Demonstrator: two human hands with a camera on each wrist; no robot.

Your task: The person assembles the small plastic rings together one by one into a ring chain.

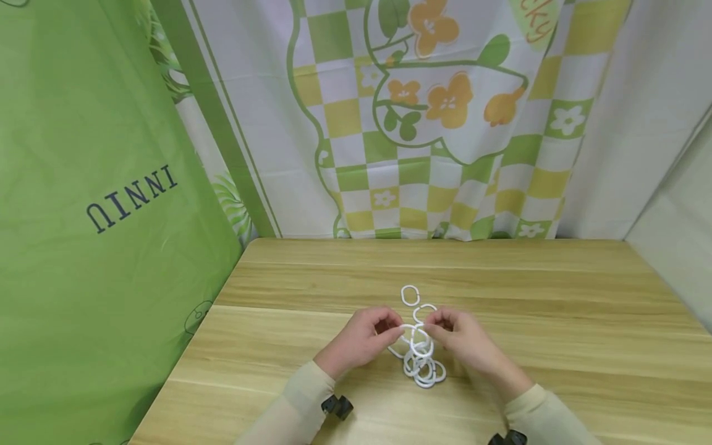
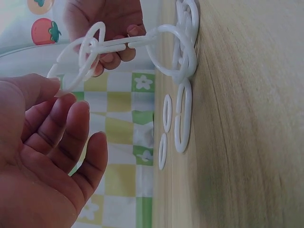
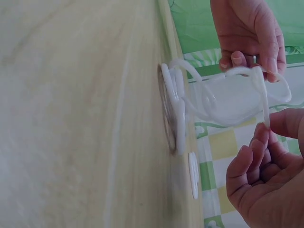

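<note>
My left hand (image 1: 361, 339) pinches a white plastic oval ring (image 2: 71, 88) between thumb and index finger. Facing it, my right hand (image 1: 467, 343) pinches another white ring (image 3: 265, 102) between thumb and fingertips. These two rings are looped through each other, and more linked rings hang from them. The chain's lower part lies in a small heap of white rings (image 1: 425, 384) on the table below the hands. In the left wrist view, small gaps show in some rings.
Two loose white rings lie beyond the hands on the wooden table (image 1: 556, 296): a far one (image 1: 403, 295) and a nearer one (image 1: 415, 314) beside the right fingertips. A patterned curtain (image 1: 345, 117) hangs behind the table, and green fabric (image 1: 111, 278) covers the left side.
</note>
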